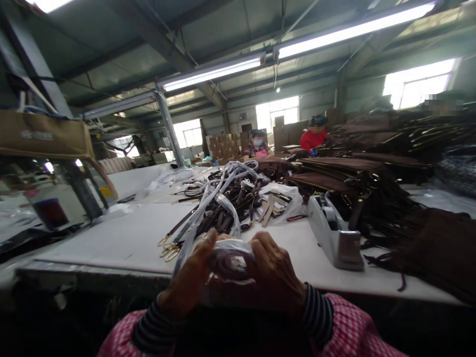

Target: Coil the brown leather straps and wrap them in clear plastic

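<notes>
At the table's near edge, my left hand (193, 277) and my right hand (273, 267) grip a coiled strap (228, 263) from both sides. The coil is dark inside with a pale, shiny wrapping around it, and an opening shows in its middle. My fingers are wrapped round it and hide its ends. Just beyond lies a heap of dark bag straps (219, 210) with pale wrapped strips (208, 198) over it. Gold metal clasps (171, 253) stick out at the heap's left, close to my left hand.
A grey tape dispenser (334, 233) stands right of my hands. Brown bags (372, 163) with gold zips are piled at the right. A clear plastic bag (288, 196) holds beige strips. Two people (258, 146) sit across the white table (122, 233); a tan bag (44, 134) hangs at left.
</notes>
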The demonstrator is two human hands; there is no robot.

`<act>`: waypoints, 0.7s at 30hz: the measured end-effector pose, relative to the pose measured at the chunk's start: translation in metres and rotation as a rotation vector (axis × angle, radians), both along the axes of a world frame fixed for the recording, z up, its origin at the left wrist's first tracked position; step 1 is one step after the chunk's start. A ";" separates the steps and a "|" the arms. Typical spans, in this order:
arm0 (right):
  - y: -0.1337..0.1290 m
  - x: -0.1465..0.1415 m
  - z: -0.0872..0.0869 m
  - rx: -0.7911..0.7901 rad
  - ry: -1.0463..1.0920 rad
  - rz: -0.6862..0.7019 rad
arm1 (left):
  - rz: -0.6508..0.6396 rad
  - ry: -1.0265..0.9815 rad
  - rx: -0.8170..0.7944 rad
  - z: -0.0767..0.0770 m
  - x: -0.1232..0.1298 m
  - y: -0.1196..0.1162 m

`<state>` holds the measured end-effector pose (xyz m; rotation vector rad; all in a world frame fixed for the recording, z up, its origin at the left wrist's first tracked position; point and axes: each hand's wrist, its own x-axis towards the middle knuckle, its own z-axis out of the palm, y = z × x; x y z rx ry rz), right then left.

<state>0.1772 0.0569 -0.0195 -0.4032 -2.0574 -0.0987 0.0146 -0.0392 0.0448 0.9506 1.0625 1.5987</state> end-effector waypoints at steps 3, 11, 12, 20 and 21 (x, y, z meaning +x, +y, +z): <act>0.026 0.010 0.011 0.313 -0.145 0.004 | -0.278 0.607 -0.026 0.027 -0.012 0.012; 0.059 0.032 -0.015 0.031 -0.491 0.008 | -0.139 1.249 0.352 -0.058 -0.007 0.063; 0.058 0.039 -0.017 -0.078 -0.524 0.051 | -0.132 1.232 0.378 -0.075 -0.006 0.065; 0.084 0.066 -0.011 -0.392 -0.609 0.194 | -0.292 1.226 0.435 -0.096 -0.018 0.076; 0.088 0.064 -0.010 -0.364 -0.619 0.177 | -0.324 1.227 0.422 -0.093 -0.022 0.079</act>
